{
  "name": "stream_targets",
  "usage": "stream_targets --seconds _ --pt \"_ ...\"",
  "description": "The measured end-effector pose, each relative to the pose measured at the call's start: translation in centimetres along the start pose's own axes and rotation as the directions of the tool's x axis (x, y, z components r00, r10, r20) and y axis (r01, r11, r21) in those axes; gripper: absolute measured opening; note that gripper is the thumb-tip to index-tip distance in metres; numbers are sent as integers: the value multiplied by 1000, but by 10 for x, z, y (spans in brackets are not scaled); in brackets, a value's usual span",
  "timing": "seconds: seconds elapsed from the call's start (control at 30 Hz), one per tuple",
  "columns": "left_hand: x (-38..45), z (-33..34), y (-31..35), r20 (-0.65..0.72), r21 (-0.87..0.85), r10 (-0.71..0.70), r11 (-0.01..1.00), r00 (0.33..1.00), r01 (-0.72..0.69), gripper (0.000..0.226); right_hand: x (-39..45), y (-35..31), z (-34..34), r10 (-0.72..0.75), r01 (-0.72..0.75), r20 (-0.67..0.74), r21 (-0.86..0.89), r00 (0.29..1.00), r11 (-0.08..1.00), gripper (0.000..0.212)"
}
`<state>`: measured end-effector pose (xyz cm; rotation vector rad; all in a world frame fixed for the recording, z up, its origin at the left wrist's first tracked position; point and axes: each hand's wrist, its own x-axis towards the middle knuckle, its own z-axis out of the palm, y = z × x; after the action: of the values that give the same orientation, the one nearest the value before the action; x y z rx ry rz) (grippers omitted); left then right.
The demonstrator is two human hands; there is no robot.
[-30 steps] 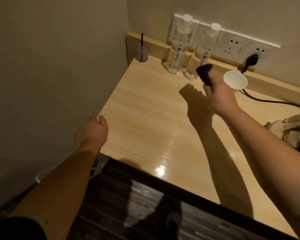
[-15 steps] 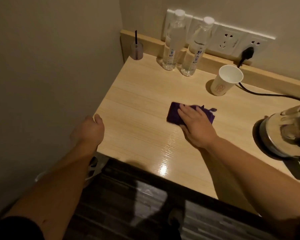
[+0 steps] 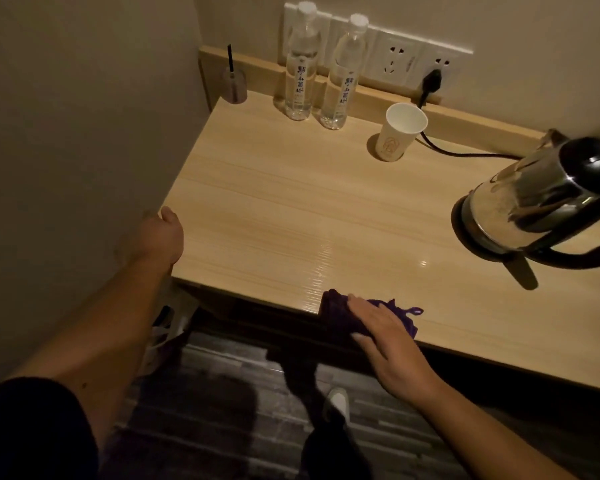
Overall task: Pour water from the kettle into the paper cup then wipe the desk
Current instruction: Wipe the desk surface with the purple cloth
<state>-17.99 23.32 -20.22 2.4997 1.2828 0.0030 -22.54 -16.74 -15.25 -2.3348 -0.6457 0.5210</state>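
A purple cloth (image 3: 336, 315) lies at the front edge of the light wooden desk (image 3: 291, 209), partly hanging over it. My right hand (image 3: 385, 336) presses flat on the cloth, fingers spread over it. My left hand (image 3: 160, 237) rests loosely curled at the desk's front left corner, holding nothing visible. A white paper cup (image 3: 400, 133) stands upright near the back rail. The steel kettle (image 3: 534, 206) with a black handle sits on its base at the right.
Two clear water bottles (image 3: 300, 67) (image 3: 342, 77) stand at the back by the wall sockets. A small glass holder with a dark stick (image 3: 234, 84) is in the back left corner. A black cord (image 3: 465, 152) runs from the plug to the kettle.
My right hand brought the cloth down from near the cup onto the desk, then dragged it toward me to the front edge. The left hand stayed at the corner.
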Motion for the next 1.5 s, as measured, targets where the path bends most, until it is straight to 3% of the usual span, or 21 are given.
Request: stream_targets --seconds 0.03,0.07,0.13,0.17,0.2,0.23,0.27,0.33,0.4,0.43,0.47,0.53,0.63,0.87,1.2,1.37,1.5 --pt "-1 -1 -1 -5 -4 7 1000 1000 -7 61 1 -10 -12 121 -119 0 209 993 971 37" --pt "-2 -1 -3 -17 -8 22 1000 1000 -23 59 3 -21 -26 260 -249 37 445 965 860 33" --pt "-4 -1 -7 -55 -6 93 996 994 -93 56 10 -28 -55 452 -364 128 795 883 485 29" --pt "-7 -1 -6 -62 3 127 992 990 -127 56 17 -30 -71 506 -352 156 879 848 320 27" --pt "-11 1 -4 -53 4 154 988 987 -154 57 25 -29 -88 544 -325 151 915 825 238 25" --pt "-17 3 3 -23 -2 179 984 984 -179 59 34 -27 -104 574 -307 127 924 809 227 22" --pt "-25 5 11 20 -2 202 979 979 -202 61 45 -24 -119 590 -295 82 915 803 275 20" --pt "-41 14 26 82 60 252 964 964 -257 63 74 -10 -144 598 -328 -63 788 799 521 20" --pt "-52 21 33 91 141 272 949 958 -283 63 111 11 -159 468 -338 -267 415 842 845 30" --pt "-54 23 34 75 164 269 947 960 -278 63 130 23 -163 332 -290 -333 171 883 942 36" --pt "-55 24 35 54 178 265 946 963 -271 62 150 34 -163 192 -223 -340 -54 921 973 41" --pt "-55 25 36 32 196 255 947 967 -256 61 186 58 -152 2 -91 -224 -389 974 917 42" --pt "-56 27 37 18 227 254 941 967 -252 60 212 85 -122 -43 14 -34 -608 998 794 46" --pt "-55 28 37 -3 222 254 943 967 -247 60 181 107 -107 -103 59 -32 -637 994 769 55" --pt "-56 27 35 36 204 266 942 963 -268 64 -3 89 -37 -142 144 44 -515 989 845 56" --pt "-49 17 31 147 192 287 930 947 -312 67 -50 81 -16 -120 110 11 -473 993 874 61" --pt "-46 1 21 308 147 315 917 898 -372 66 -65 64 -27 -33 41 41 -211 999 977 49"
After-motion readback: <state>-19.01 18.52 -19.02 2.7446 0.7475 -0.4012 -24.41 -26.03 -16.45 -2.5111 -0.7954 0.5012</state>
